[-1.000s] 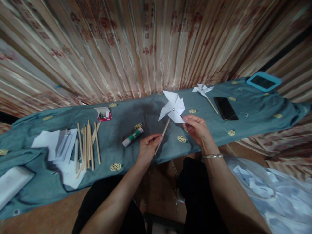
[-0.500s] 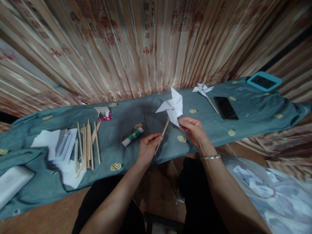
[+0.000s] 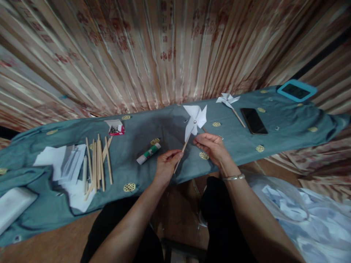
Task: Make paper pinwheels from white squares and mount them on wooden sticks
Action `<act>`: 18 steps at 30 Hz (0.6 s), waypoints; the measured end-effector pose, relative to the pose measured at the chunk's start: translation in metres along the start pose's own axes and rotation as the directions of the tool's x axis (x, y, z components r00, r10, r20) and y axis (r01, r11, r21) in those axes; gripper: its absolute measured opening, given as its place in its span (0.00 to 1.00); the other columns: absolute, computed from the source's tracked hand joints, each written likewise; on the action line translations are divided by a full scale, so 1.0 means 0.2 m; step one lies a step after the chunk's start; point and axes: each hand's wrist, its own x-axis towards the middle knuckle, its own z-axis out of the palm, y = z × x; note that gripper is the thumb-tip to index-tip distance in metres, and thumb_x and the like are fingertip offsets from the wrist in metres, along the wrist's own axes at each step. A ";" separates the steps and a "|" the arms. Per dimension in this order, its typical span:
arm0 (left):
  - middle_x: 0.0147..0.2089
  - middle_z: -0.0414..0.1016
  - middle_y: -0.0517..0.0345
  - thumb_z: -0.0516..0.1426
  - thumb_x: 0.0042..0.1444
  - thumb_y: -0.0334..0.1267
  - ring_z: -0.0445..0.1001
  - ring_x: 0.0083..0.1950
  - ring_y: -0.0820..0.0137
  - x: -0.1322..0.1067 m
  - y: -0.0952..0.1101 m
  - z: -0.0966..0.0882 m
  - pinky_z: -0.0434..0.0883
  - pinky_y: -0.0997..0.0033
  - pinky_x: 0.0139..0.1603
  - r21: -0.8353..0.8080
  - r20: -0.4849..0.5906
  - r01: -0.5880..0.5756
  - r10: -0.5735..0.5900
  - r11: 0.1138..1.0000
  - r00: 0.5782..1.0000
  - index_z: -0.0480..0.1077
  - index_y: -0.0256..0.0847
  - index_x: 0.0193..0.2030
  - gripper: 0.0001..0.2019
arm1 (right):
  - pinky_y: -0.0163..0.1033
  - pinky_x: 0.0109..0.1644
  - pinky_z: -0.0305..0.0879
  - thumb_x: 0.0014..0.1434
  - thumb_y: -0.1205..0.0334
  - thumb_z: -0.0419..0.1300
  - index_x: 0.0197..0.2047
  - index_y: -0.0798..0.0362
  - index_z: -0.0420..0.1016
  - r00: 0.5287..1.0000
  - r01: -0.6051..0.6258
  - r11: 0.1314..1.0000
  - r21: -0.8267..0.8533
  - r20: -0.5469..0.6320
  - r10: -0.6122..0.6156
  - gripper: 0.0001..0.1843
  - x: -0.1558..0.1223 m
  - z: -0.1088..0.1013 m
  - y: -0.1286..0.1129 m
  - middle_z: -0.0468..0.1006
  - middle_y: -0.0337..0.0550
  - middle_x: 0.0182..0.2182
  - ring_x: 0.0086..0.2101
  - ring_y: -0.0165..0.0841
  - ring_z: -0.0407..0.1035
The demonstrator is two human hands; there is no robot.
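A white paper pinwheel (image 3: 202, 116) with a shiny pin at its centre is held up over the cloth-covered table. Its thin wooden stick (image 3: 186, 141) slants down into my left hand (image 3: 166, 162), which is closed around it between thumb and fingers. My right hand (image 3: 211, 144) is just right of the stick, below the blades. Its thumb and fingers are drawn together beside the lowest blade, with nothing visible between them. A green and white glue stick (image 3: 148, 153) lies on the cloth left of my left hand.
A second pinwheel (image 3: 227, 99), a dark phone (image 3: 253, 121) and a blue-framed device (image 3: 297, 90) are on the right. On the left are an open red box of pins (image 3: 116, 128), several wooden sticks (image 3: 98, 164), paper pieces (image 3: 56, 157) and a white block (image 3: 16, 204). Clear plastic bags (image 3: 309, 215) sit lower right.
The pinwheel's blades have turned on the pin. My right hand has shifted slightly left and come away from the blade it was touching. My left hand still grips the stick.
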 end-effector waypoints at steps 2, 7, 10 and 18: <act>0.27 0.78 0.57 0.72 0.32 0.45 0.72 0.30 0.71 0.00 0.00 0.00 0.69 0.73 0.34 0.004 0.000 0.004 -0.004 1.000 1.000 0.80 0.38 0.30 0.18 | 0.32 0.29 0.66 0.35 0.52 0.77 0.23 0.51 0.82 1.000 0.005 1.000 0.002 -0.004 -0.005 0.14 0.00 -0.01 0.00 0.81 0.39 0.23 0.23 0.25 0.69; 0.27 0.78 0.58 0.72 0.33 0.44 0.70 0.29 0.74 0.00 0.00 -0.01 0.67 0.74 0.33 -0.028 0.009 0.009 -0.009 1.000 1.000 0.80 0.38 0.29 0.16 | 0.31 0.28 0.66 0.39 0.55 0.76 0.24 0.52 0.82 0.998 0.051 0.998 0.030 -0.049 -0.049 0.12 0.01 -0.05 -0.02 0.81 0.41 0.23 0.23 0.24 0.68; 0.27 0.78 0.58 0.72 0.32 0.44 0.69 0.29 0.74 0.00 0.01 0.00 0.66 0.75 0.32 -0.053 0.018 0.021 -0.020 0.998 1.000 0.80 0.38 0.29 0.17 | 0.30 0.27 0.65 0.38 0.55 0.77 0.24 0.50 0.81 0.989 0.089 0.994 0.065 -0.127 -0.080 0.12 0.03 -0.08 -0.02 0.81 0.39 0.23 0.23 0.24 0.68; 0.28 0.79 0.57 0.72 0.31 0.46 0.68 0.28 0.75 0.00 0.01 -0.01 0.65 0.75 0.33 -0.074 0.056 0.040 -0.036 0.996 0.998 0.81 0.39 0.28 0.17 | 0.28 0.30 0.68 0.38 0.53 0.76 0.30 0.47 0.82 0.956 0.146 0.982 0.121 -0.274 -0.108 0.15 0.07 -0.09 -0.01 0.84 0.36 0.30 0.29 0.25 0.74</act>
